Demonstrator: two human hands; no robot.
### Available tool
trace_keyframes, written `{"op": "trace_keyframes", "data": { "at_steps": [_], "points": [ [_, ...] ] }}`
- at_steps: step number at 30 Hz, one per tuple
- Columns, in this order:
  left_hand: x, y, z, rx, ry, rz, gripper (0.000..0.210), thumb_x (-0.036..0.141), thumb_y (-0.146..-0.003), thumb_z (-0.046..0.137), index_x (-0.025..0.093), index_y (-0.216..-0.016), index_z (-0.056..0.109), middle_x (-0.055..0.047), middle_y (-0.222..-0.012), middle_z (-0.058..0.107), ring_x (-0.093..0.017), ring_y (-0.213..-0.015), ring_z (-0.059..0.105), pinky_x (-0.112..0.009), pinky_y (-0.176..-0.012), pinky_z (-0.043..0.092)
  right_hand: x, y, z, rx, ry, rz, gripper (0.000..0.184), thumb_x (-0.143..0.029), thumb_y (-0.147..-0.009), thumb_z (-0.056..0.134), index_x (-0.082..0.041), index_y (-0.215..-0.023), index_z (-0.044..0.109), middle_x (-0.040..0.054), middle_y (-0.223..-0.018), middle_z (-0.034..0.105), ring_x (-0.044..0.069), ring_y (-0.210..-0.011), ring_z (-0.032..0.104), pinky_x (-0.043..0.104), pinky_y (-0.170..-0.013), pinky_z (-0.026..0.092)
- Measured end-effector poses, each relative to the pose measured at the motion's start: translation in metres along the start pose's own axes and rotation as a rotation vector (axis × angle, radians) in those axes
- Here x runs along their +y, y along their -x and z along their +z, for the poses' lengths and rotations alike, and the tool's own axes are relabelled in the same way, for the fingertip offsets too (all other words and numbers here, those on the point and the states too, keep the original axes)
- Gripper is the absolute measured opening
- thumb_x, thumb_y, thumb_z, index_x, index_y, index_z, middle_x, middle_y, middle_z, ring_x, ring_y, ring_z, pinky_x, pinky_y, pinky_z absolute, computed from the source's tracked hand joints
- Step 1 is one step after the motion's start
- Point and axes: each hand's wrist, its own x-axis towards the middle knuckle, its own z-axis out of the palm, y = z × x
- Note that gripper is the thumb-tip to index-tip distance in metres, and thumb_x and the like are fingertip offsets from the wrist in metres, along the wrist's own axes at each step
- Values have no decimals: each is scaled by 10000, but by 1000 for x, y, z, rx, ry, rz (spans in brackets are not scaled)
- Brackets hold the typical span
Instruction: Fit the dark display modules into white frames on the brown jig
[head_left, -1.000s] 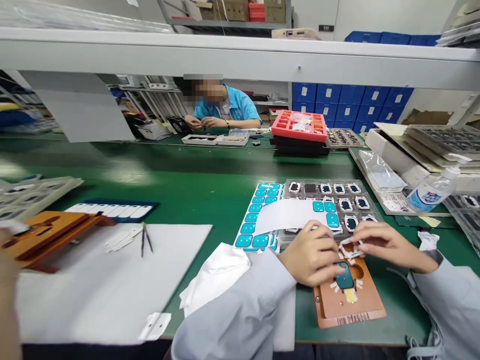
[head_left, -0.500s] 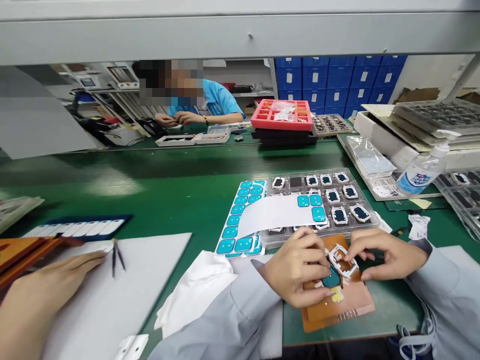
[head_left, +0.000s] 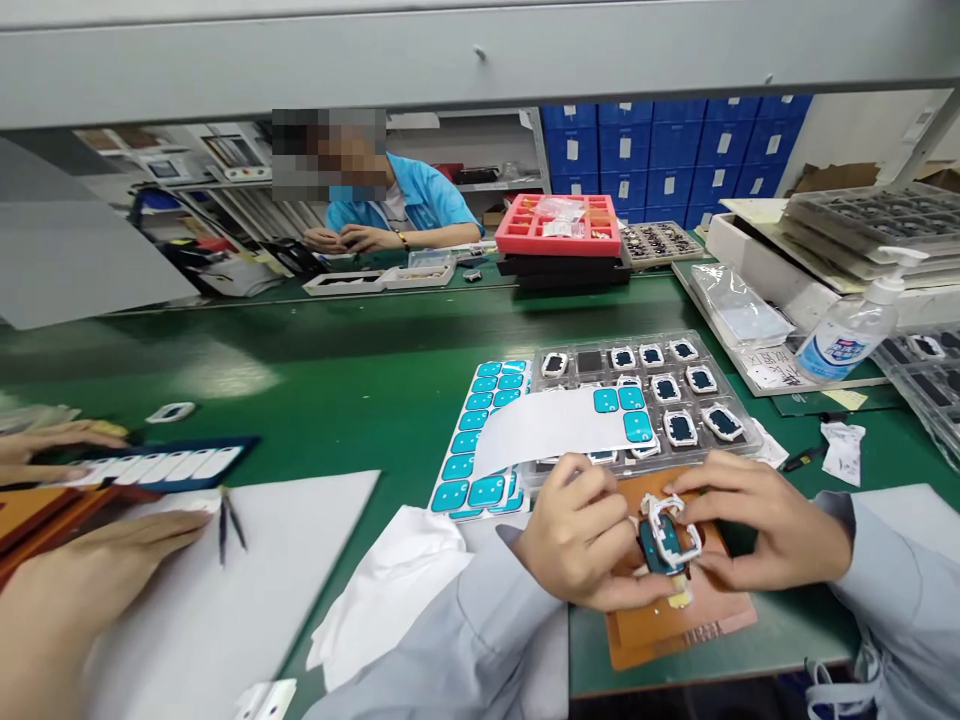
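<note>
Over an orange-brown plate [head_left: 637, 640], my left hand [head_left: 574, 540] pinches the edge of a small dark teal panel [head_left: 651, 552] with thumb and fingers. A white watch-like frame [head_left: 694, 545] with an open middle lies tilted partly over that panel. Its upper and right side is gripped by my right hand [head_left: 772, 520], fingers bent above it and thumb below. A yellowish tab [head_left: 679, 592] shows under the panel. Whether frame and panel are joined I cannot tell.
Beyond my hands, a clear tray [head_left: 720, 375] carries white frames, with teal sticker sheets [head_left: 454, 468] beside it. A white cloth [head_left: 390, 580] lies left. A co-worker's hand [head_left: 97, 580] rests near tweezers [head_left: 232, 520]. A pump bottle [head_left: 847, 335] stands right.
The white frame has shifted left over the teal panel, and my left fingers have drawn closer together. Another hand and a loose white frame now show at the far left.
</note>
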Motion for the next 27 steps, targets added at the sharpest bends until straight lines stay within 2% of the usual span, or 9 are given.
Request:
{"op": "trace_keyframes", "data": {
  "at_steps": [5,10,14,27],
  "points": [
    [-1,-4,-4,-79,-79,-31,551,696,-837,532,163,-732,625,-41,-650,649,-209,-712,542,-375,-653,313,-13,0,11,24,87,12,169,-225,-790,669,-215,-959,662,105,-1081,717,197,-748,523,357,-657,484],
    [-1,-4,-4,-134,-43,-51,591,742,-794,544,159,-773,639,-49,-685,675,-211,-723,561,-382,-663,310,-8,2,8,-2,61,-20,188,-294,-847,691,-201,-1009,674,129,-1168,703,224,-834,538,399,-726,503],
    [0,-3,-3,-185,-18,-66,583,736,-750,597,159,-817,650,-47,-716,687,-217,-748,571,-383,-667,322,-6,4,6,-17,52,-25,197,-344,-869,694,-213,-1016,688,130,-1202,693,243,-911,540,429,-784,509],
    [0,-4,-5,-186,27,-66,534,676,-834,555,154,-865,664,-38,-749,710,-200,-742,566,-373,-656,323,-8,4,7,5,13,2,217,-343,-872,704,-190,-1023,675,125,-1173,705,226,-901,545,400,-782,515]
  ]
}}
